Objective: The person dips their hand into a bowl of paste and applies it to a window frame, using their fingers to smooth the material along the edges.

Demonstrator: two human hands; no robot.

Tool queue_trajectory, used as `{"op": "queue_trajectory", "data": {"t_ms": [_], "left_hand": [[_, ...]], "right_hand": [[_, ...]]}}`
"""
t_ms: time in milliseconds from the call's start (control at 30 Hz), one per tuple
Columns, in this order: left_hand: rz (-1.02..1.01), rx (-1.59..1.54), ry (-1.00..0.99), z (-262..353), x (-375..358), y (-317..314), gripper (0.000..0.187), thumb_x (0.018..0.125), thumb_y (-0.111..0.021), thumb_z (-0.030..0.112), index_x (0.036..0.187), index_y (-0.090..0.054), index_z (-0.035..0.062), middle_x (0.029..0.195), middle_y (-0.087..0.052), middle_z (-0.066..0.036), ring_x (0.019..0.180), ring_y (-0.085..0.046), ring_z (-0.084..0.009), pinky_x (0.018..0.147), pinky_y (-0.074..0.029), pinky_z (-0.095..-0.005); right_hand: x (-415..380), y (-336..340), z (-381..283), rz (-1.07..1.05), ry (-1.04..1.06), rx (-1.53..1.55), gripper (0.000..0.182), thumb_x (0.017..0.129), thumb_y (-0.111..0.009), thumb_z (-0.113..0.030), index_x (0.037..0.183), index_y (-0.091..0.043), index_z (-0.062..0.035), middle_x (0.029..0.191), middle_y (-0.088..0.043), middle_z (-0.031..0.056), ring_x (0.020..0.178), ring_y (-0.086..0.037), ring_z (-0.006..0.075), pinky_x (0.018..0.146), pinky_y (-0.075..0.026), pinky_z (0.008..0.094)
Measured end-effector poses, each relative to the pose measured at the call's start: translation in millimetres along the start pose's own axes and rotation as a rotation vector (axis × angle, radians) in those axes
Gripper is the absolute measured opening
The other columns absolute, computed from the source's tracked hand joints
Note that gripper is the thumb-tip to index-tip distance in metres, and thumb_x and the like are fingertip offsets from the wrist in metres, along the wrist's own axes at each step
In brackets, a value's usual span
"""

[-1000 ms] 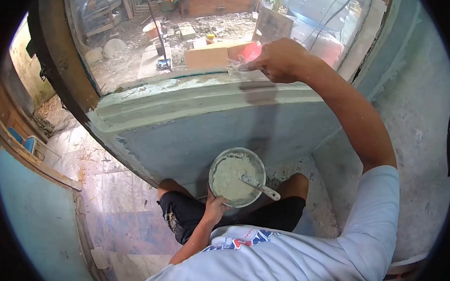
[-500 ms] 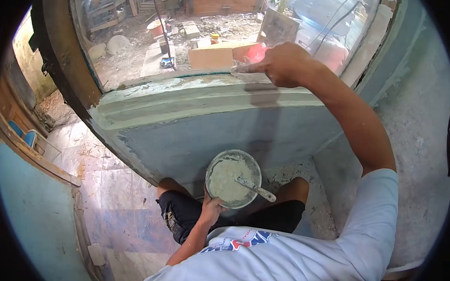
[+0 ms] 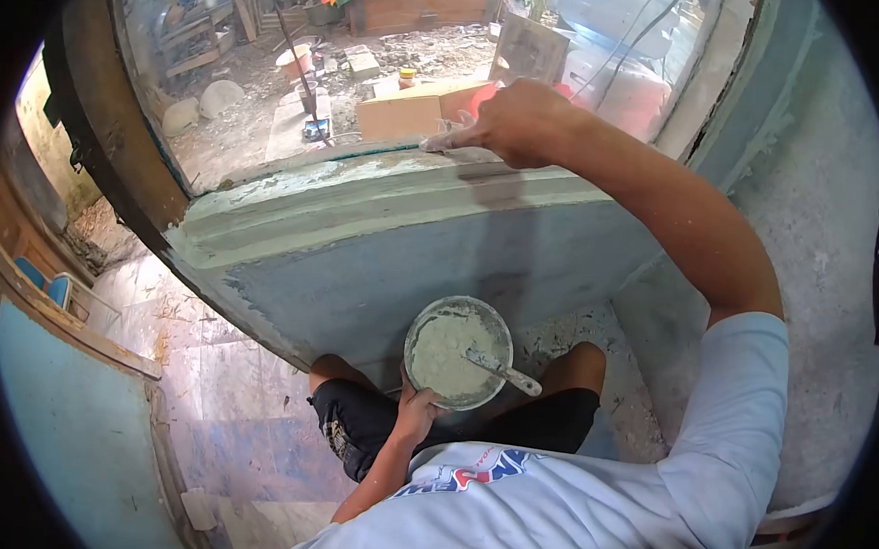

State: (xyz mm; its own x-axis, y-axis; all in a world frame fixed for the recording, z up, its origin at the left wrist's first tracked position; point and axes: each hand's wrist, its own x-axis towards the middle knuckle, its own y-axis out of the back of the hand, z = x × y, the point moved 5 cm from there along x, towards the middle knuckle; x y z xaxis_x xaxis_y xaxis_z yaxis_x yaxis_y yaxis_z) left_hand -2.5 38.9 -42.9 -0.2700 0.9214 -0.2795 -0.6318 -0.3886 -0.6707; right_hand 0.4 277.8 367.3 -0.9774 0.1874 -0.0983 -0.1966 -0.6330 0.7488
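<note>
My left hand [image 3: 417, 409] grips the near-left rim of a round bowl of putty [image 3: 446, 357], held above my lap. The pale putty fills much of the bowl, and smears coat its inner wall. A putty knife [image 3: 504, 372] leans in it, its blade in the putty and its handle over the right rim. At the window sill [image 3: 366, 170], my right hand [image 3: 512, 125] has its index finger stretched out to the left. The whitened fingertip touches the seam along the foot of the glass. No tool shows in that hand.
A dark wooden frame post [image 3: 106, 118] stands at the left of the window. Beyond the glass are a cardboard box [image 3: 406, 114], a wooden board and rubble. A grey wall [image 3: 777, 315] rises close on my right. Tiled floor [image 3: 232, 393] lies to the left.
My right hand has slid left along the sill seam, finger still stretched out. The view has shifted slightly. The bowl and my left hand stay nearly in place.
</note>
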Motion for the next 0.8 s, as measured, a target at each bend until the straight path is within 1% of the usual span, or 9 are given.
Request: {"op": "queue_trajectory", "data": {"t_ms": [67, 167, 267, 500, 567, 600, 700, 767, 800], "left_hand": [[0.031, -0.004, 0.008, -0.6, -1.7, 3.5, 0.092, 0.076, -0.045, -0.004, 0.155, -0.012, 0.0276, 0.148, -0.038, -0.014, 0.122, -0.058, -0.0362, 0.078, -0.06, -0.0493], [-0.004, 0.033, 0.03, -1.8, 0.4, 5.6, 0.092, 0.076, -0.045, -0.004, 0.155, -0.012, 0.0268, 0.149, -0.037, -0.014, 0.124, -0.056, -0.0369, 0.08, -0.06, -0.0504], [0.004, 0.007, 0.01, 0.7, 4.0, 1.7, 0.09, 0.076, -0.044, -0.004, 0.155, -0.012, 0.0262, 0.149, -0.037, -0.014, 0.125, -0.055, -0.0365, 0.08, -0.06, -0.0501], [-0.024, -0.005, 0.007, -3.1, 7.3, -2.6, 0.09, 0.076, -0.044, -0.004, 0.155, -0.012, 0.0262, 0.147, -0.039, -0.013, 0.123, -0.056, -0.0353, 0.079, -0.059, -0.0497], [-0.019, 0.003, 0.017, -4.1, 8.4, -3.5, 0.09, 0.076, -0.044, -0.004, 0.155, -0.013, 0.0262, 0.147, -0.038, -0.013, 0.123, -0.056, -0.0352, 0.079, -0.059, -0.0497], [-0.02, 0.018, 0.024, -5.2, 8.5, -2.1, 0.09, 0.076, -0.044, -0.004, 0.155, -0.012, 0.0263, 0.147, -0.038, -0.013, 0.124, -0.055, -0.0351, 0.079, -0.059, -0.0497], [-0.021, 0.027, 0.036, -6.6, 6.3, 0.4, 0.09, 0.076, -0.044, -0.004, 0.155, -0.012, 0.0267, 0.148, -0.038, -0.013, 0.125, -0.054, -0.0355, 0.081, -0.058, -0.0508], [-0.025, 0.018, 0.04, -5.7, 5.8, -1.1, 0.09, 0.077, -0.044, -0.004, 0.154, -0.012, 0.0269, 0.148, -0.037, -0.013, 0.125, -0.054, -0.036, 0.083, -0.058, -0.0518], [-0.028, 0.018, 0.052, -5.4, 5.5, -2.6, 0.09, 0.077, -0.045, -0.004, 0.154, -0.012, 0.0272, 0.149, -0.037, -0.013, 0.126, -0.054, -0.0361, 0.084, -0.058, -0.0523]], "right_hand": [[-3.7, -9.3, 3.5, -0.156, -0.079, 0.018, 0.068, 0.097, -0.042, -0.008, 0.146, -0.038, -0.0551, 0.098, -0.068, 0.0057, 0.089, -0.07, 0.0266, 0.071, -0.058, 0.0394], [-16.5, -17.3, 6.9, -0.198, -0.162, 0.051, 0.069, 0.098, -0.041, -0.007, 0.146, -0.036, -0.0573, 0.097, -0.068, 0.0054, 0.088, -0.071, 0.0257, 0.07, -0.058, 0.0381], [-22.0, -29.1, 12.1, -0.194, -0.177, 0.031, 0.07, 0.098, -0.041, -0.008, 0.145, -0.035, -0.0592, 0.095, -0.068, 0.0051, 0.088, -0.071, 0.0252, 0.069, -0.058, 0.0381], [-37.1, -46.2, 25.2, -0.223, -0.208, 0.029, 0.068, 0.099, -0.041, -0.01, 0.145, -0.036, -0.0593, 0.093, -0.069, 0.0048, 0.085, -0.071, 0.0238, 0.066, -0.057, 0.0372], [-46.6, -56.8, 32.1, -0.152, -0.181, 0.008, 0.074, 0.095, -0.043, -0.005, 0.149, -0.033, -0.0547, 0.079, -0.065, 0.0061, 0.07, -0.066, 0.023, 0.058, -0.053, 0.0377], [-52.9, -56.8, 35.6, -0.154, -0.178, 0.008, 0.074, 0.095, -0.043, -0.005, 0.149, -0.033, -0.0547, 0.079, -0.065, 0.0061, 0.07, -0.066, 0.023, 0.058, -0.053, 0.0377], [-65.4, -53.8, 46.1, -0.249, -0.234, 0.045, 0.073, 0.093, -0.047, -0.006, 0.148, -0.038, -0.0522, 0.079, -0.064, 0.0079, 0.069, -0.064, 0.0259, 0.063, -0.053, 0.0407], [-64.0, -40.7, 46.8, -0.144, -0.201, 0.256, 0.069, 0.09, -0.05, -0.007, 0.145, -0.045, -0.0482, 0.081, -0.065, 0.0119, 0.07, -0.062, 0.0306, 0.07, -0.052, 0.0445], [-61.8, -31.9, 44.3, -0.075, -0.219, 0.422, 0.064, 0.089, -0.051, -0.009, 0.143, -0.05, -0.0438, 0.081, -0.065, 0.0155, 0.072, -0.06, 0.0347, 0.075, -0.05, 0.047]]}}
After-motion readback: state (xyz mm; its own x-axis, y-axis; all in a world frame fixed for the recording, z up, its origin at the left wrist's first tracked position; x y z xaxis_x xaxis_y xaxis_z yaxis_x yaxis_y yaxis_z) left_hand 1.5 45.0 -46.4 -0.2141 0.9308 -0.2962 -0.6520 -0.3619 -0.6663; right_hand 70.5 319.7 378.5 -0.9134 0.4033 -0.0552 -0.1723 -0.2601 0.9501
